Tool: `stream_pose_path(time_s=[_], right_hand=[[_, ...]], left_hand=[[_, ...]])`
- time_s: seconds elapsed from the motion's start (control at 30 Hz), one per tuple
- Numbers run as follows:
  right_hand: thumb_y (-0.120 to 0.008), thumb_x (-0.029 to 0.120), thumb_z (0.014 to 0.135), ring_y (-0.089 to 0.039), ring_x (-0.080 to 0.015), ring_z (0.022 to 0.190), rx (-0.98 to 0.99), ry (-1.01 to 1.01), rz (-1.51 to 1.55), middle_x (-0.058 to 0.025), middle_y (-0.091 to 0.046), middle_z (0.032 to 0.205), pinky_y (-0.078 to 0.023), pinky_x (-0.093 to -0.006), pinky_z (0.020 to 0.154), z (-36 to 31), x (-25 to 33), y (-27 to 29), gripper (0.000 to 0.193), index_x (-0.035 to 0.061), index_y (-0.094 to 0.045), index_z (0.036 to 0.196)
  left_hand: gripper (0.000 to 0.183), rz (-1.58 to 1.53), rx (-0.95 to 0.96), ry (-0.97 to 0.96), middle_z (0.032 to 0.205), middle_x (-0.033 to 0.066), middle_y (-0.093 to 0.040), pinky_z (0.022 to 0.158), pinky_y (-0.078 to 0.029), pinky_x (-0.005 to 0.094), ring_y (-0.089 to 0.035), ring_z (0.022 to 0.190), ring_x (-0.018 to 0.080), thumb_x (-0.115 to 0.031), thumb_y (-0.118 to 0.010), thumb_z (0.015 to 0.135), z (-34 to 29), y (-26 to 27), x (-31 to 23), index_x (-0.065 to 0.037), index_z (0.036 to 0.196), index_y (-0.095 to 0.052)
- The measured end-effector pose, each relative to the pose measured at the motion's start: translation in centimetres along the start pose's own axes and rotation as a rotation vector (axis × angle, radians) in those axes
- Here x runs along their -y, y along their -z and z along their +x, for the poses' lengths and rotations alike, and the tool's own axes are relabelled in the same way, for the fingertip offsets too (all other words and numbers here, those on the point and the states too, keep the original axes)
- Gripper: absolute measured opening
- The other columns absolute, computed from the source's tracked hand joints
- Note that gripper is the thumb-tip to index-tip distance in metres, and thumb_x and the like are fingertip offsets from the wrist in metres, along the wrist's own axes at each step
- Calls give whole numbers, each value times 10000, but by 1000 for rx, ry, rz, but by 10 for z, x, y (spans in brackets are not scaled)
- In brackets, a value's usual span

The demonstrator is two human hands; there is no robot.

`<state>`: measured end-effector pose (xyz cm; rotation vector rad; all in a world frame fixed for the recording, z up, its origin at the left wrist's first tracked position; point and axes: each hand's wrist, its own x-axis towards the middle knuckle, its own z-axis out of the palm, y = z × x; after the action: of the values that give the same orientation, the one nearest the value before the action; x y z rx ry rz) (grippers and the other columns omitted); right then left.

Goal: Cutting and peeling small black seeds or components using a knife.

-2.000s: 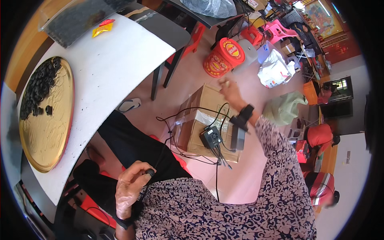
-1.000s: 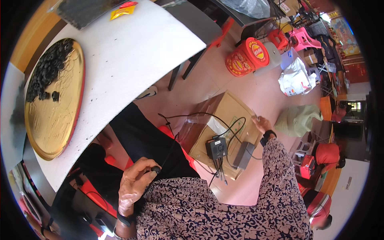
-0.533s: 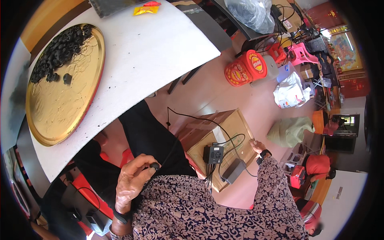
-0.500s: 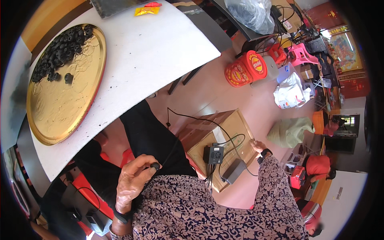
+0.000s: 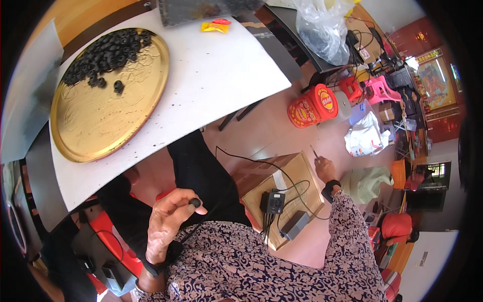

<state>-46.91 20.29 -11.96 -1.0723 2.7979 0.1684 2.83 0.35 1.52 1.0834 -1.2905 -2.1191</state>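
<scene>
Small round black piece [image 5: 194, 202], pinched btwn thumb & fingertips of the L hand [image 5: 168, 224], held in front of the person's patterned top [image 5: 261, 256], off the table. Largest item: white-topped table [image 5: 216, 75], upper L. Next, brown cardboard box [image 5: 304, 168], center R, w/ a black cabled unit [image 5: 272, 202] & dark grey adapter [image 5: 295, 225] on top. Then round gold tray w/ red outer edge [image 5: 108, 123] on the table; heap of black ring-like pcs [image 5: 108, 53] covers its far side, one pc [image 5: 118, 87] just apart. Red lidded bucket [image 5: 304, 111] on floor, beyond box. R hand [image 5: 326, 170], well apart from L, near box's far corner: fingers closed on a thin tool [image 5: 314, 151], tip up. Smallest: yellow packet [image 5: 215, 27], table's far side.
</scene>
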Motion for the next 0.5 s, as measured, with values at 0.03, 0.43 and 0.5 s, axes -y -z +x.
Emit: stream_pose_path(time_s=[0.03, 0.43, 0.5], right_hand=[[-592, 278, 880, -641, -423, 809, -5, 73, 0, -232, -665, 829, -522, -491, 716, 1, 26, 14, 224, 78, -664, 949], [-648, 147, 853, -545, -169, 497, 300, 1195, 840, -63, -561, 600, -446, -320, 476, -115, 339, 136, 116, 34, -625, 861], [-602, 134, 894, -531, -104, 514, 336, 1275, 1000, -40, -558, 593, -420, -279, 463, -133, 374, 154, 119, 22, -615, 854]], left_hand=[[184, -44, 1, -36, 919, 99, -669, 829, -467, 274, -635, 808, 135, -49, -535, 851, 1, 2, 1, 26, 984, -637], [185, -336, -38, -333, 934, 78, -648, 849, -466, 274, -636, 856, 144, 29, -498, 870, -22, 34, -4, 10, 1020, -605], [180, -349, -87, -402, 918, 78, -646, 842, -467, 276, -627, 853, 142, -2, -494, 878, -28, 40, -6, 5, 1021, -602]])
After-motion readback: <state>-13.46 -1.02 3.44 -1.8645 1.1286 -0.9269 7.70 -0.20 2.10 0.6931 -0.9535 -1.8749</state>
